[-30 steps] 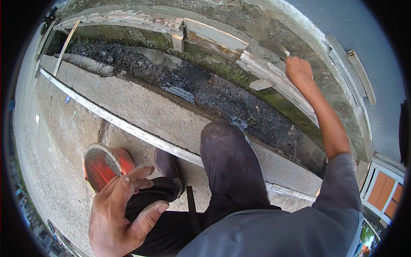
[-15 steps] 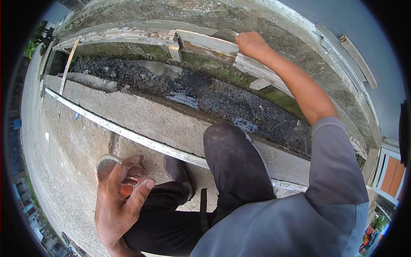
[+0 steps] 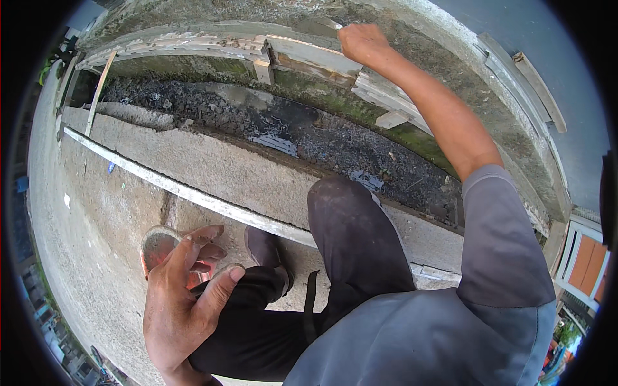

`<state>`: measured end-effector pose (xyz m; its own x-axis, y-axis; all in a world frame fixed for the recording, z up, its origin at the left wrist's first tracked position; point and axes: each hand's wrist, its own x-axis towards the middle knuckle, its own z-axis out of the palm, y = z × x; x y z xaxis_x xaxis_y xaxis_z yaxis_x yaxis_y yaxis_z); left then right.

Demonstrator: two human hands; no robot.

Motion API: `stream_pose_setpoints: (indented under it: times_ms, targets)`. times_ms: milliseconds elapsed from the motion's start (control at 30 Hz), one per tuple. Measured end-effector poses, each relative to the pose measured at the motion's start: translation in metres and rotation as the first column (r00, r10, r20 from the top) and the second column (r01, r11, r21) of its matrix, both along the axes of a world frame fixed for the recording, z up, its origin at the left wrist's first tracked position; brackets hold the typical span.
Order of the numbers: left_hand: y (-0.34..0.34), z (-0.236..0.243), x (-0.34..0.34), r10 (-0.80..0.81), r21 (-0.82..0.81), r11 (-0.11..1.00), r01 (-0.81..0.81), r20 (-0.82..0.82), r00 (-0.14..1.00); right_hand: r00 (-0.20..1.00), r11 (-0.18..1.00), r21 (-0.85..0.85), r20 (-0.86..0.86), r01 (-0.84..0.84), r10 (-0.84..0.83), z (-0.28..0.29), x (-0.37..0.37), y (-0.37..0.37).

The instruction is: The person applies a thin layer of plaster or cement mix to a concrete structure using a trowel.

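Observation:
My right hand [image 3: 364, 44] is closed on a trowel, the handle hidden in the fist. Its grey blade [image 3: 318, 26] lies to the left of the fist, against wet grey mortar on the far wall's top, just behind the board formwork [image 3: 315, 59]. My left hand [image 3: 190, 289] holds nothing, its fingers and thumb curved and apart above my leg. Partly behind it stands a red bucket [image 3: 145, 257] with grey mortar inside its rim.
Between the formwork and the near concrete ledge [image 3: 232, 164] runs a ditch [image 3: 290, 128] with dark rubble and shallow water. A long pale straight bar [image 3: 187, 192] lies along the ledge, and a thin wooden strut [image 3: 101, 93] spans the ditch's left end.
My right hand and the trowel have moved left and slightly farther away along the wall top. My left hand's fingers have spread a little wider.

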<state>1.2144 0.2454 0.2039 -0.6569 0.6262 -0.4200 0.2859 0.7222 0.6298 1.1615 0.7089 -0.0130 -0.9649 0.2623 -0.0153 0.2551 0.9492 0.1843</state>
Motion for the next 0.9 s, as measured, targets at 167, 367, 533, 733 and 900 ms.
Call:
stream_pose_setpoints:
  times_ms: [167, 367, 533, 733, 900]
  targets:
    - [-0.011, 0.012, 0.015, -0.046, 0.053, 0.997, 0.057, -0.192, 0.98, 0.988, 0.991, -0.046, 0.087, 0.129, -0.125, -0.036, 0.102, 0.045]
    - [0.002, -0.003, 0.005, -0.137, 0.069, 0.987, 0.146, -0.112, 0.984, 0.94, 0.946, -0.024, -0.113, 0.323, -0.323, -0.044, 0.219, 0.059]
    - [0.009, -0.009, 0.003, -0.149, 0.05, 0.987, 0.153, -0.079, 0.986, 0.904, 0.901, -0.072, 0.009, 0.427, -0.428, -0.068, 0.246, 0.058]
    - [0.013, -0.007, 0.007, -0.084, 0.045, 0.995, 0.086, -0.03, 0.996, 0.913, 0.912, -0.066, -0.033, 0.404, -0.407, -0.081, 0.259, 0.06]
    - [0.012, -0.006, 0.01, -0.077, 0.043, 0.996, 0.078, -0.024, 0.997, 0.913, 0.917, -0.069, -0.083, 0.394, -0.398, -0.079, 0.261, 0.067]
